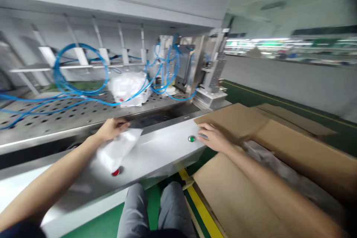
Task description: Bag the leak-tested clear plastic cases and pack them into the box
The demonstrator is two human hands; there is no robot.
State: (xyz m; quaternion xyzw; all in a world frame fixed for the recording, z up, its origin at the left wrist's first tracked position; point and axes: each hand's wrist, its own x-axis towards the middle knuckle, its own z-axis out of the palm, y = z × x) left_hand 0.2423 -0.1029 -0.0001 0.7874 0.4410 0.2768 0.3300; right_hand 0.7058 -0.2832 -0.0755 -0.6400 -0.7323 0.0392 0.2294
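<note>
My left hand (111,128) grips the top edge of a clear plastic pouch (117,150) that lies on the machine's white front ledge (161,148); a red cap (115,172) shows at the pouch's near end. My right hand (213,137) rests on the ledge with its fingers stretched toward a green button (191,139), the fingertips just beside it. A second plastic pouch (129,87) lies further back on the perforated metal plate (55,113).
Blue air hoses (80,68) loop over the plate, with metal fixtures (206,67) behind. An open cardboard box (267,148) lined with plastic stands at the right. My grey-trousered knees (158,208) are below, over green floor with a yellow stripe (200,208).
</note>
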